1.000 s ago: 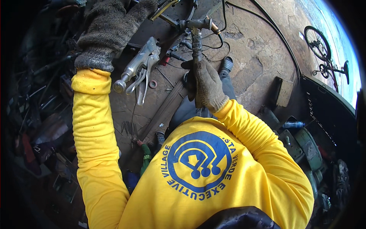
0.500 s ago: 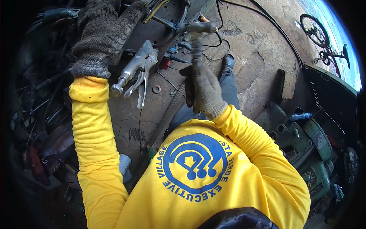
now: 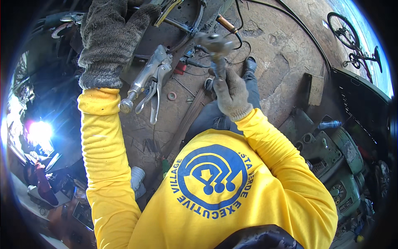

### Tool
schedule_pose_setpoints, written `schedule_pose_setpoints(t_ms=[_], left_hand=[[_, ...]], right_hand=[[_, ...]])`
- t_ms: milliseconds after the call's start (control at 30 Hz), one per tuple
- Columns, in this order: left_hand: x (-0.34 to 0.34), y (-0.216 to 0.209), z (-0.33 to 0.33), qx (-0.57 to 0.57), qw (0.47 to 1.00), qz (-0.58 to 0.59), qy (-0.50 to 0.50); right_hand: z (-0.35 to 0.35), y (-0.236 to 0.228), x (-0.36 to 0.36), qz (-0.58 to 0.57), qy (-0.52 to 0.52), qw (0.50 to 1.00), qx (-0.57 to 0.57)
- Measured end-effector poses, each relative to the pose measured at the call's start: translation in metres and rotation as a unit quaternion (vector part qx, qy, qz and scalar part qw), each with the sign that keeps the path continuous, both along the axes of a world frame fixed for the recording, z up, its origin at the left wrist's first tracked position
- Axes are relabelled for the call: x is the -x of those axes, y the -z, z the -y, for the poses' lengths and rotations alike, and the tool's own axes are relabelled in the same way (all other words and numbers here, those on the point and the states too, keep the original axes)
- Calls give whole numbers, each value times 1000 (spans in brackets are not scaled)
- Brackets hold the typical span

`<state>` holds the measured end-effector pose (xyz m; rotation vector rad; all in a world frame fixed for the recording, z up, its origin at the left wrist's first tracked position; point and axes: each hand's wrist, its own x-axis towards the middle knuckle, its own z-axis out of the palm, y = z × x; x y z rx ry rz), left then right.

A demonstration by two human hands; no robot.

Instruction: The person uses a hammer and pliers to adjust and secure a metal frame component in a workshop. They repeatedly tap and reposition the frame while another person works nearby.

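My right hand (image 3: 234, 93), in a knit work glove, is closed around the handle of a hammer (image 3: 214, 43) whose steel head is up and blurred by motion. My left hand (image 3: 110, 39), in a thick dark grey knit glove, lies over metalwork at the upper left. Its thumb is spread away, but the fingertips run past the top edge, so its grip is hidden. Beside its wrist are silver locking pliers (image 3: 147, 76), clamped onto the metalwork. A yellow-edged metal piece (image 3: 169, 11) is close to the left thumb.
An orange-brown handled tool (image 3: 226, 23) with a black cable lies beyond the hammer. A small ring (image 3: 172, 96) and thin rods are on the floor. Green machine housings (image 3: 344, 186) stand at right, a bicycle (image 3: 352, 41) farther off. Bright welding light (image 3: 39, 132) glares at left.
The hammer has swung, its head now turned upward and nearer me, and my right hand has shifted slightly right. A bright glare has appeared at the left. My left hand has barely moved.
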<state>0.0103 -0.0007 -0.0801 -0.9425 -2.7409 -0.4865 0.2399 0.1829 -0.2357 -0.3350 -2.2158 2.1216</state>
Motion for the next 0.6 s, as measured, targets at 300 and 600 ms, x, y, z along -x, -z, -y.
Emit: schedule_pose_setpoints(t_ms=[300,600], left_hand=[[-8,-10,4,13,1000,-28,6],[-6,-5,0,20,999,-39,17]], right_hand=[[-80,-42,43,-205,-167,845,-466],[-91,-50,60,-201,-198,825,-489]])
